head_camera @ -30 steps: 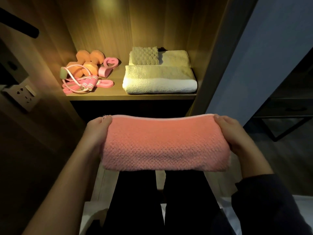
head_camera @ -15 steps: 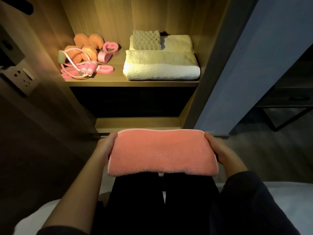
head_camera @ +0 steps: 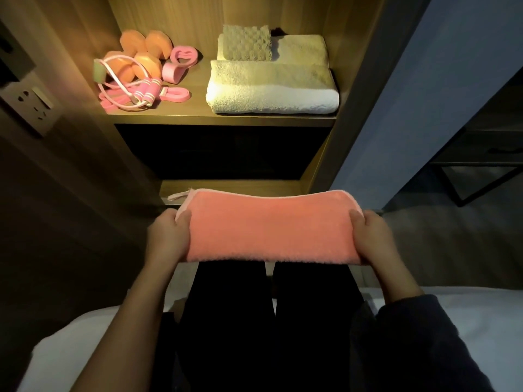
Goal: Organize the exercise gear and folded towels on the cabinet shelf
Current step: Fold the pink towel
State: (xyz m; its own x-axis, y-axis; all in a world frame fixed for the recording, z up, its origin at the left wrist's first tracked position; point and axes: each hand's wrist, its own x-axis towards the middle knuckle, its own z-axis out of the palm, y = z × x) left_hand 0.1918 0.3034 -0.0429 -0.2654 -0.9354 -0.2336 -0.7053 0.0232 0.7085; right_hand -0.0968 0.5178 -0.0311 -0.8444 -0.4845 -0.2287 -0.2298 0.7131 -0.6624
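A folded pink towel hangs level in front of me, below the lit cabinet shelf. My left hand grips its left end and my right hand grips its right end, thumbs on top. On the shelf's right side lies a folded white towel, with a cream towel and a small textured cloth behind it. Orange dumbbells, a pink grip ring and a pink skipping rope are bunched on the shelf's left side.
A dark lower compartment opens under the shelf, with a wooden ledge below it. A wall socket sits on the left panel. My dark trouser legs and a white bed edge fill the foreground. A dark metal-framed table stands at right.
The view has tilted so the shelf sits higher in the frame. Both hands have kept hold of the pink towel, and their thumbs now lie on top of its ends.
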